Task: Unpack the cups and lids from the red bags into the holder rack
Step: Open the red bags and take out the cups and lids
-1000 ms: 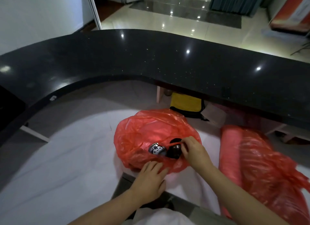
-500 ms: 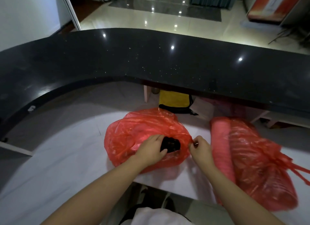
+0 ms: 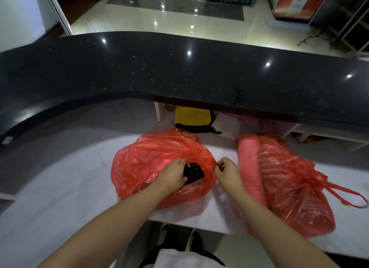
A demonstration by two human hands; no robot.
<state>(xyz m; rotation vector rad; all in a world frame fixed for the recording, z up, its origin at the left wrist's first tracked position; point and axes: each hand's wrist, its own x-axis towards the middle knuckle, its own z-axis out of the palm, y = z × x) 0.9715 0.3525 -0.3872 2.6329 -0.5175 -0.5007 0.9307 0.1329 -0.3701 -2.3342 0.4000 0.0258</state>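
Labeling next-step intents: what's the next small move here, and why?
Probably lift the black lids out through the opening. The left hand already grips them inside the left red bag, and the right hand pinches the bag's edge, holding the mouth open.

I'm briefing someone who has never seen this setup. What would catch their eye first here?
Two bright red bags on the white work surface: the open red bag in the middle and the tied red bag to its right. At the open bag's mouth the left hand grips a black stack of lids while the right hand pinches the plastic rim. Behind them curves a glossy black counter.
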